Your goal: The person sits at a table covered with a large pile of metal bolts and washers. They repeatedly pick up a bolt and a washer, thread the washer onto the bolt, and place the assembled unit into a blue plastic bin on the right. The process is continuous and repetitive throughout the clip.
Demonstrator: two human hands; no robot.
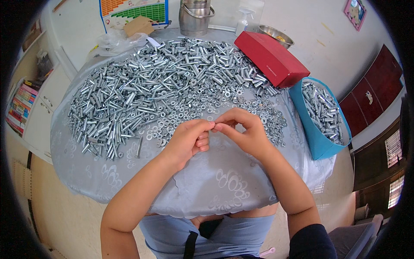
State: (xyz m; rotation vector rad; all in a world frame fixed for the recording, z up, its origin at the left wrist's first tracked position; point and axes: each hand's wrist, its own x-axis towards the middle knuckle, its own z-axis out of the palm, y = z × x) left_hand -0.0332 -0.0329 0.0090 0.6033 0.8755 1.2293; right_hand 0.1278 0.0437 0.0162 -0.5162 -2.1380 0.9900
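Observation:
My left hand (pixel 189 140) is closed, its thumb and forefinger pinched together above the near side of the table. My right hand (pixel 242 129) meets it there, thumb and forefinger also in a pinch. Whatever lies between the fingertips is too small and covered to make out. Just beyond my hands spread loose washers and nuts (pixel 177 113). Behind and to the left of these is a wide heap of metal bolts and sleeves (pixel 125 95). One single bolt (pixel 139 146) lies apart, left of my left forearm.
A blue fabric bin (pixel 319 149) full of metal sleeve parts stands at the right edge. Behind it a red box (pixel 271 58) rests near a steel bowl (pixel 276 35). At the back are a steel pail (pixel 194 19), a spray bottle (pixel 243 22) and a plastic bag (pixel 118 42).

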